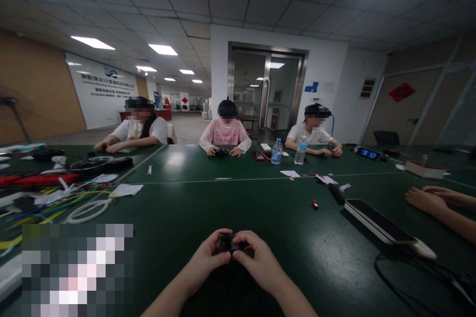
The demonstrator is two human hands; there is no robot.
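Note:
Low over the near side of the green table (178, 223), both hands meet around a small black part (233, 244). My left hand (208, 256) pinches its left side between thumb and fingers. On the other side, my right hand (257, 257) grips it in the same way, with the thumbs almost touching. The part is dark and mostly covered by fingers, so its exact kind cannot be made out. A small red and black item (315, 204) lies beyond my right hand.
Cables (89, 210) and papers (127, 189) crowd the left. A handheld device with a dark screen (379, 220) lies right, near a co-worker's hands (427, 200). Water bottles (276, 152) stand farther back. Several people sit around the table. A wrench-like tool (149, 170) lies far left.

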